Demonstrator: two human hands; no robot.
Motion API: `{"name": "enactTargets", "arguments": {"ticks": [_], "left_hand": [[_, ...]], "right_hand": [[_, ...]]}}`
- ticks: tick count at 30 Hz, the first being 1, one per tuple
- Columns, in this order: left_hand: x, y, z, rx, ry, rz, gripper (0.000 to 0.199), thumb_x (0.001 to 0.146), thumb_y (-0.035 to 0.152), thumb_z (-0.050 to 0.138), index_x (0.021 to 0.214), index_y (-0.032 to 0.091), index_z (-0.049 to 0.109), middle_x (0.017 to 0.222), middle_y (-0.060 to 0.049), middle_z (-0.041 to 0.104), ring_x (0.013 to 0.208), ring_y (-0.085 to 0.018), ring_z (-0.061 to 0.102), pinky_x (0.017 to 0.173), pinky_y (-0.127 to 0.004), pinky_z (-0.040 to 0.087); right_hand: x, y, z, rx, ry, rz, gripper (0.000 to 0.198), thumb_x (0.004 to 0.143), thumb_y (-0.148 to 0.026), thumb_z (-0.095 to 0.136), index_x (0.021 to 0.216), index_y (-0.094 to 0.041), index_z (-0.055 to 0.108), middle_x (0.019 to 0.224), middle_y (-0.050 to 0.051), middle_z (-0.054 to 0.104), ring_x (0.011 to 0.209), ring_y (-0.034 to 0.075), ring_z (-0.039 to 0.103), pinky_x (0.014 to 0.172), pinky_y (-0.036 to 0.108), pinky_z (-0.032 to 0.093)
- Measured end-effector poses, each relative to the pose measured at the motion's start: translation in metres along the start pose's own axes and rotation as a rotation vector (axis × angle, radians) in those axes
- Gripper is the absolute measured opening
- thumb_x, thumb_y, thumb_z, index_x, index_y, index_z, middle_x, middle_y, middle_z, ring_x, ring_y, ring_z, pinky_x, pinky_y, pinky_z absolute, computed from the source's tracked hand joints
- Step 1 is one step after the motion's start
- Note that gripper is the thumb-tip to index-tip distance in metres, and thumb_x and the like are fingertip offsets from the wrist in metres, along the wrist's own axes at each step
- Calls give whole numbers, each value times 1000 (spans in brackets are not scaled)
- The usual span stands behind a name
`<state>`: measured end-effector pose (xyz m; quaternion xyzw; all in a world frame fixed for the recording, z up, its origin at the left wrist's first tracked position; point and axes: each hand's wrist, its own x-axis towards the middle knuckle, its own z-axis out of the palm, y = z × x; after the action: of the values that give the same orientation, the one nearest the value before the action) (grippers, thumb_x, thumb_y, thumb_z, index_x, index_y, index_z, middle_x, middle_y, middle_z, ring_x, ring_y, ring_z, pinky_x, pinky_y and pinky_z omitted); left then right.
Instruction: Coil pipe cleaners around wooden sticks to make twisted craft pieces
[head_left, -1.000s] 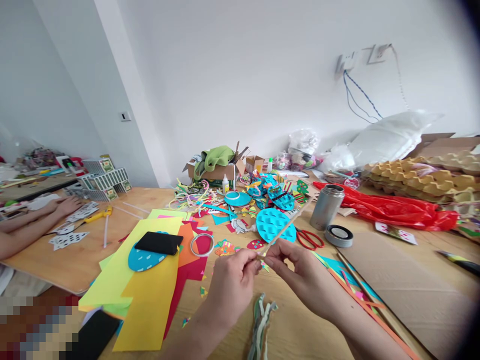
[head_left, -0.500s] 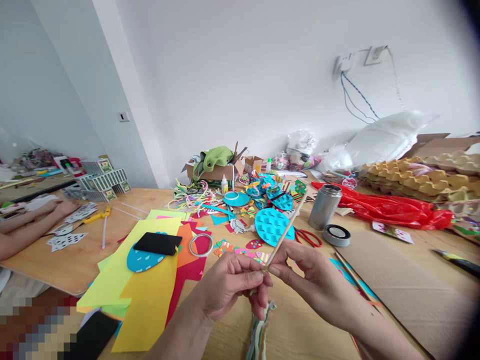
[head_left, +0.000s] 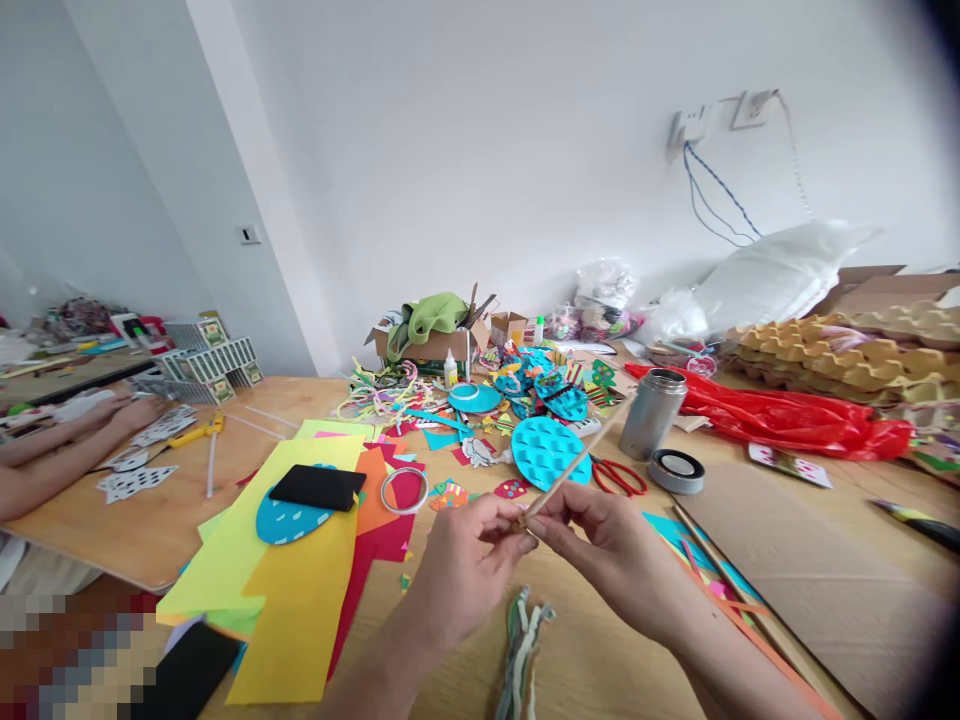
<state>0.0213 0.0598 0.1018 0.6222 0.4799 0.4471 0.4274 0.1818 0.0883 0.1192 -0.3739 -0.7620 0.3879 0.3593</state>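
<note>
I watch from a remote seat as 2 bare hands meet above a wooden counter [head_left: 600,660], a thin pale stick [head_left: 576,460] held between them. The left hand [head_left: 476,560] has its fingers closed on the stick's lower end; the right hand [head_left: 596,530] pinches it just above, thumb against forefinger. Something small sits at the gripped end — too hidden for me to make out. The stick rises at a slant, forward and to the right, its far end showing close beside a metal bottle [head_left: 652,415]. I judge it light and fairly stiff, dry rather than slippery, yet slim enough to snap if bent hard. The best hold, to my eye, is a gentle pinch near the lower end — where both hands have it — with the long upper part left free. Below the hands, on the counter, lies a bundle of yarn strands [head_left: 523,650] in green and white, soft and limp by their look. Red scissors [head_left: 626,480] lie beyond the right hand, beside a blue dimpled disc [head_left: 546,455].
</note>
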Motion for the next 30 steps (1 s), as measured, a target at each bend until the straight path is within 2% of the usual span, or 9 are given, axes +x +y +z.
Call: {"name": "enactTargets", "arguments": {"ticks": [4, 8, 14, 17, 19, 24, 30], "left_hand": [[-1, -7, 3, 242, 92, 66, 22, 84, 33, 48, 86, 18, 65, 74, -6, 66, 64, -16, 58, 51, -21, 41], [-1, -11, 1, 255, 146, 93, 23, 83, 35, 50, 89, 21, 66, 73, -5, 65, 64, -17, 57, 49, -20, 40], [-2, -5, 3, 204, 121, 53, 22, 83, 33, 48, 86, 19, 66, 74, -6, 66, 66, -17, 59, 51, -20, 43], [-1, 2, 1, 17, 23, -14, 22, 83, 32, 50, 84, 15, 64, 70, -6, 65, 65, -16, 61, 56, -22, 46], [1, 6, -1, -165, -74, -67, 21, 81, 31, 53, 80, 12, 62, 64, -5, 63, 57, -14, 60, 56, -23, 48], [1, 5, -7, -538, -258, -174, 20, 76, 29, 60, 74, 9, 63, 52, -2, 57, 40, -9, 53, 42, -19, 43], [-1, -4, -10, -790, -444, -233, 19, 78, 24, 59, 76, 7, 66, 46, -1, 55, 32, -7, 50, 34, -16, 37]], "right_hand": [[1, 1, 1, 54, 6, 18, 27, 86, -40, 51, 76, -17, 63, 76, 4, 69, 73, 17, 62, 66, 26, 47], [2, 2, -2, 72, -34, 29, 29, 86, -43, 49, 86, -17, 63, 81, 4, 69, 78, 18, 62, 67, 26, 47], [1, 3, 0, 22, -27, 31, 23, 87, -36, 50, 76, -18, 60, 75, 2, 66, 72, 15, 59, 65, 24, 45], [0, 1, 0, -47, 3, 6, 22, 87, -33, 49, 73, -18, 58, 71, 1, 63, 69, 15, 56, 63, 25, 43], [-2, -1, -2, -90, 23, -16, 22, 87, -32, 49, 72, -18, 56, 70, 1, 61, 67, 15, 54, 61, 25, 42], [-7, -7, -6, -68, -6, -65, 20, 88, -30, 48, 74, -19, 56, 70, 0, 61, 68, 14, 55, 63, 25, 43], [-10, -13, -10, -5, -41, -105, 22, 87, -33, 51, 72, -18, 58, 70, 1, 61, 68, 15, 55, 65, 26, 43]]}}
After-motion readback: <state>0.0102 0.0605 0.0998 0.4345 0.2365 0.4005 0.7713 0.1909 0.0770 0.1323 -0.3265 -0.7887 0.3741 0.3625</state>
